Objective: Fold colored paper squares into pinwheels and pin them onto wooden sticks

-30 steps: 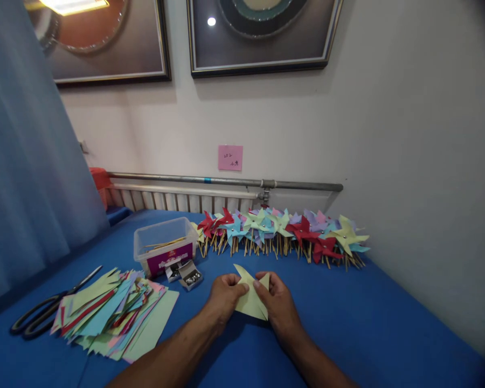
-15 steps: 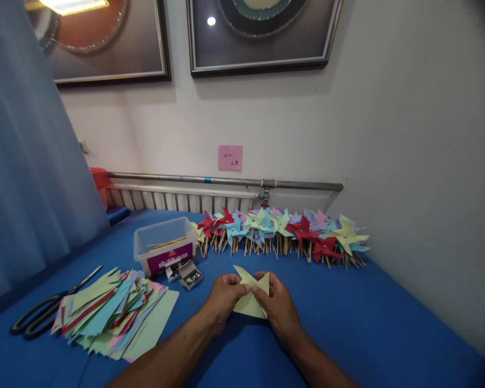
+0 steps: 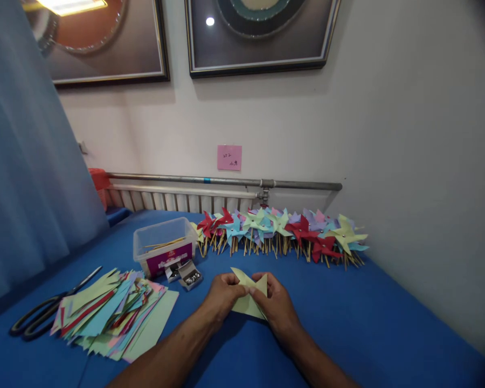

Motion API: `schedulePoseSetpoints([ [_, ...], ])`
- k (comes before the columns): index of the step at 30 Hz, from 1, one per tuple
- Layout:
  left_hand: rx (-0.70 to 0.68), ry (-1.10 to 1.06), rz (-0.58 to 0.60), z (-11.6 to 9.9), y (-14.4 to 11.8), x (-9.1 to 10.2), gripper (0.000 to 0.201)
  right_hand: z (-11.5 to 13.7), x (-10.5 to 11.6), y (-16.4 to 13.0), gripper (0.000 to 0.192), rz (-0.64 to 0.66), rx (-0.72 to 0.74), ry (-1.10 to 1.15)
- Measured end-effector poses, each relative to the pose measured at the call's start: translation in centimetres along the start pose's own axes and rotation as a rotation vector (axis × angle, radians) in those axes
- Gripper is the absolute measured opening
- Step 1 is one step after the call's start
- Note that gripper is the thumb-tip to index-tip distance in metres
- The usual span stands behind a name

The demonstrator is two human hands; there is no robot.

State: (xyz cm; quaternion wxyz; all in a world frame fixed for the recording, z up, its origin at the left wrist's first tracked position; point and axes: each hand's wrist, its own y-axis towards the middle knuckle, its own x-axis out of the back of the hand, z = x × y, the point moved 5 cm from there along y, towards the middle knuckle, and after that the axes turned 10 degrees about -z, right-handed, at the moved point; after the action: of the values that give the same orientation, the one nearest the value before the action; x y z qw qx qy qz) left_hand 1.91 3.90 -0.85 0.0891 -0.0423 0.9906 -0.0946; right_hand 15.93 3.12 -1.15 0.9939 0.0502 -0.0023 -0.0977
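Both hands, left (image 3: 222, 295) and right (image 3: 278, 303), pinched a half-folded yellow paper (image 3: 248, 295) at lower centre, behind them a row of finished pinwheels (image 3: 283, 233), a stack of cut paper (image 3: 113, 312) unused at lower left.

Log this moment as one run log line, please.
left hand + right hand: pinching pale yellow cut paper square | over blue table | finished paper pinwheels behind

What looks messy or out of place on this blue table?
Little stands out. The stack of cut coloured paper is fanned out unevenly, its corners sticking out, beside the scissors. Both hands hold a yellow paper piece; the finished pinwheels lie in a row.
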Motion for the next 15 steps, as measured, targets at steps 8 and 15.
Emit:
schedulePoseSetpoints([
  [8,-0.046,0.06,-0.034,0.83,0.6,0.22,0.024,-0.12,0.05,0.04,0.032,0.005,0.012,-0.028],
  [15,0.021,-0.01,-0.069,0.49,0.8,0.69,0.021,-0.25,0.01,0.02,0.047,0.085,-0.012,0.097],
])
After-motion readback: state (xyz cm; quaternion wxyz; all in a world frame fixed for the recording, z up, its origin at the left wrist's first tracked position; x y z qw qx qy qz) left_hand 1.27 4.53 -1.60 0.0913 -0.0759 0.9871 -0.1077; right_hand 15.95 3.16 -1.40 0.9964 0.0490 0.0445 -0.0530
